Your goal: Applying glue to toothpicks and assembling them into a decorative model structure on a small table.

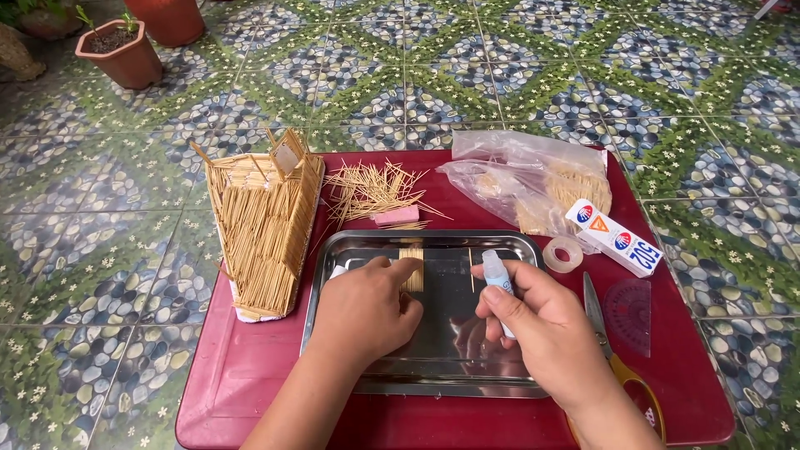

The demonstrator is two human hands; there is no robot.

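My left hand rests over a steel tray, its fingertips pressing a small flat panel of glued toothpicks. My right hand holds a small glue bottle upright, tip near a single toothpick lying on the tray. The tray sits on a dark red table.
A toothpick house model stands at the left. Loose toothpicks and a pink eraser lie behind the tray. Right of it: plastic bags of toothpicks, glue box, tape roll, scissors, protractor. Clay pots stand on the tiled floor.
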